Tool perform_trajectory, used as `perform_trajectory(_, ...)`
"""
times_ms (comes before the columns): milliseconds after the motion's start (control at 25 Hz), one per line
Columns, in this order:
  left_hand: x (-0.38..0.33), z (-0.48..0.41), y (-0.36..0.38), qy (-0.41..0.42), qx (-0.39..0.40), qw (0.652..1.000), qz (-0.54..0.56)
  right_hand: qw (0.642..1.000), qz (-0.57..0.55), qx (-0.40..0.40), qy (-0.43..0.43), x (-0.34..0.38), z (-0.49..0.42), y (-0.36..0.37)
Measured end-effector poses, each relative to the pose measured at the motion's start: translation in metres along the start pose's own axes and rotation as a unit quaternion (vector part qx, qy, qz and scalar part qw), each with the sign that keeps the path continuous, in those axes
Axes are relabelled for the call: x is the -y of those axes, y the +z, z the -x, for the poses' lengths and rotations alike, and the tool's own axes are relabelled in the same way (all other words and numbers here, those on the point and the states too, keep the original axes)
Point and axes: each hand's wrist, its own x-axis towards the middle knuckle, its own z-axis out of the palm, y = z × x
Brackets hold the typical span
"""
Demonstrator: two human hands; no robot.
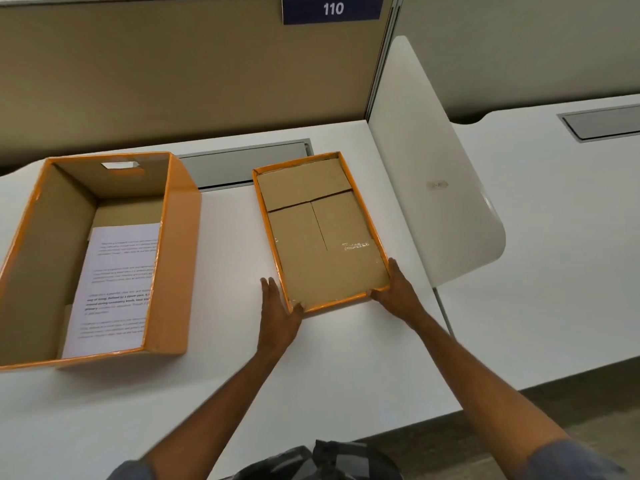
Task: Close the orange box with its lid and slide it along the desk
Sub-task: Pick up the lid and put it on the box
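Note:
The orange box (173,258) stands open on the left of the white desk, with printed paper sheets (117,289) lying inside it. To its right the lid (322,230) lies upside down, brown inside with an orange rim. My left hand (278,317) grips the lid's near left corner, thumb over the rim. My right hand (398,292) holds the near right corner, fingers along the right rim. The lid rests flat on the desk or barely above it; I cannot tell which.
A white divider panel (436,174) rises just right of the lid. A grey cable flap (242,164) is set into the white desk (225,393) behind the lid. A tan partition wall with a "110" sign (332,8) backs the desk. Another desk lies beyond the divider.

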Motion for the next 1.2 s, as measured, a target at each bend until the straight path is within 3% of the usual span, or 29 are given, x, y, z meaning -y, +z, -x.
perform_trajectory(200,0.000,0.004,0.000,0.031,0.010,0.999,0.031,0.999,-0.027,0.026,-0.031,0.013,0.011,-0.001)
perform_trajectory(520,0.007,0.026,-0.039,0.064,-0.018,0.995,0.079,0.997,-0.040,-0.012,-0.058,0.026,0.046,0.011)
perform_trajectory(840,-0.005,0.067,-0.112,0.151,-0.006,0.976,0.157,0.971,-0.189,-0.038,-0.138,0.059,0.120,0.020)
perform_trajectory(960,-0.003,0.085,-0.145,0.184,0.000,0.968,0.168,0.946,-0.287,-0.056,-0.139,0.081,0.146,0.031)
perform_trajectory(1080,0.005,0.099,-0.176,0.222,0.008,0.961,0.165,0.892,-0.418,-0.131,-0.112,0.113,0.166,0.052)
perform_trajectory(1200,0.012,0.110,-0.211,0.280,-0.052,0.956,0.075,0.844,-0.508,-0.138,-0.102,0.152,0.185,0.069)
